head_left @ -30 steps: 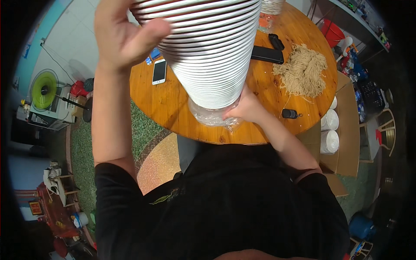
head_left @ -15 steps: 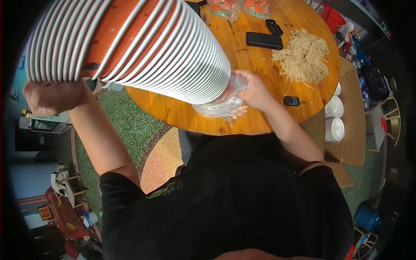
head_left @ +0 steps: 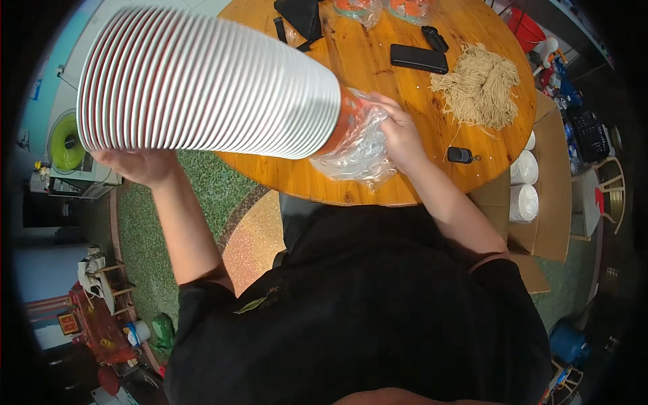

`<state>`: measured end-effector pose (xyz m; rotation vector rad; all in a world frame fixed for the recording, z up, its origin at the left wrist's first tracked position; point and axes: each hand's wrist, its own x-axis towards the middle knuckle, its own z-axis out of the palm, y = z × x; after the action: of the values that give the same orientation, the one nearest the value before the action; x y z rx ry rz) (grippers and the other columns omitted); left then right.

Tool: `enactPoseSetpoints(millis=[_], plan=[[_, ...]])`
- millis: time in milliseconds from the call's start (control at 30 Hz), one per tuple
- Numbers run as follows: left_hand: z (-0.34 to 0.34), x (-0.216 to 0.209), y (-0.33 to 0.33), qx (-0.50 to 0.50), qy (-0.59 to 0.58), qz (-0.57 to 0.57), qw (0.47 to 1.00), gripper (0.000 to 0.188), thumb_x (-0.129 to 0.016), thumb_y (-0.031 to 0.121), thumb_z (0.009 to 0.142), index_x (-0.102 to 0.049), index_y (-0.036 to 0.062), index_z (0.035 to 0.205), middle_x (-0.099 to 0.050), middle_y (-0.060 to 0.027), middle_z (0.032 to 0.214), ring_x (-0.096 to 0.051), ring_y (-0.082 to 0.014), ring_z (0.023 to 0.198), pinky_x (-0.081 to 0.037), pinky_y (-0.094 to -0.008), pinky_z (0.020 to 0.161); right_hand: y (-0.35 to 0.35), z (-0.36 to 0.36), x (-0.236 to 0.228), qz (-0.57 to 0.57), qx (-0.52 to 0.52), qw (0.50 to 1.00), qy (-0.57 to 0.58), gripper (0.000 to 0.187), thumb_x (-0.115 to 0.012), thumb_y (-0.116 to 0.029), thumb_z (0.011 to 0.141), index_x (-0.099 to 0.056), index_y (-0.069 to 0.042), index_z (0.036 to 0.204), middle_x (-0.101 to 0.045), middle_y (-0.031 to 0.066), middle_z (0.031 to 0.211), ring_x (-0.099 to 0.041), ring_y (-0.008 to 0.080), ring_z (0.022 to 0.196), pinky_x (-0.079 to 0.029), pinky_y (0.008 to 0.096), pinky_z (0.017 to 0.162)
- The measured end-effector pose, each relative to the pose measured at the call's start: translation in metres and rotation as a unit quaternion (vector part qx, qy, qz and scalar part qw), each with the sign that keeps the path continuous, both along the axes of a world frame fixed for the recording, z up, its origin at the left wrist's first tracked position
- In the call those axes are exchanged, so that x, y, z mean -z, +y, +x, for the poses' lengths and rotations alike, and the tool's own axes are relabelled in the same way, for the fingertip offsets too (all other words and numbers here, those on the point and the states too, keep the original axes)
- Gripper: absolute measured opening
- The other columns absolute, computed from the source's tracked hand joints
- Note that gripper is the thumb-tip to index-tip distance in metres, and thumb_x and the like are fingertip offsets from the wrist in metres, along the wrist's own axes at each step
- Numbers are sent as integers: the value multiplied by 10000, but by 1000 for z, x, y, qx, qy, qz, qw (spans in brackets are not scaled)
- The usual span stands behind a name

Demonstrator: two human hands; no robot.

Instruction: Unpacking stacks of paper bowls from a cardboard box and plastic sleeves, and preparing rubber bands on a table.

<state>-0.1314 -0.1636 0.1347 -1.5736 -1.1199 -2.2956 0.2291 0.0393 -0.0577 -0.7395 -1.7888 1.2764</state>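
Note:
A long stack of nested paper cups [head_left: 216,88], with white rims and orange-red sides, lies tilted across the upper left of the view, its wide end to the left. Beneath that wide end my left hand [head_left: 143,166] bears the stack, its fingers partly hidden behind the rims. A crumpled clear plastic bag [head_left: 364,162] is bunched around the narrow orange end, over the table's near edge. My right hand [head_left: 403,138] is closed on this bag beside the bottom cup, with some fingers out of sight behind the plastic.
On the round wooden table [head_left: 368,67] lie beige string [head_left: 482,88], a black flat case [head_left: 418,59], a small black key fob [head_left: 460,155] and a black pouch [head_left: 304,20]. An open cardboard box [head_left: 550,189] with white wrapped stacks [head_left: 524,202] stands at the right.
The cups have slid together, closing the gap that showed orange sides. My left hand and the stack's wide end have moved right and lower. More of the bagged narrow end shows.

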Motion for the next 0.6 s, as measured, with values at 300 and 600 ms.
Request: enactPoseSetpoints(millis=[300, 600], plan=[[14, 66, -32, -31, -284, -38, 957, 1279, -772, 851, 738, -306, 51, 1620, -485, -199, 1587, -548, -384, 1431, -557, -543, 1157, -40, 3, -49, -392, -69, 870, 292, 314, -501, -43, 1050, -596, 54, 1333, -690, 171, 1272, -697, 273, 1174, -544, 425, 1081], [0, 101, -40, 42, -342, 31, 938, 1167, -767, 820, 773, -404, 85, 1605, -562, -175, 1549, -610, -376, 1373, -587, -561, 1116, -59, 32, -76, -279, -297, 840, 359, 297, -465, -23, 1062, -595, 42, 1321, -682, 128, 1239, -668, 209, 1151, -526, 381, 1043]])
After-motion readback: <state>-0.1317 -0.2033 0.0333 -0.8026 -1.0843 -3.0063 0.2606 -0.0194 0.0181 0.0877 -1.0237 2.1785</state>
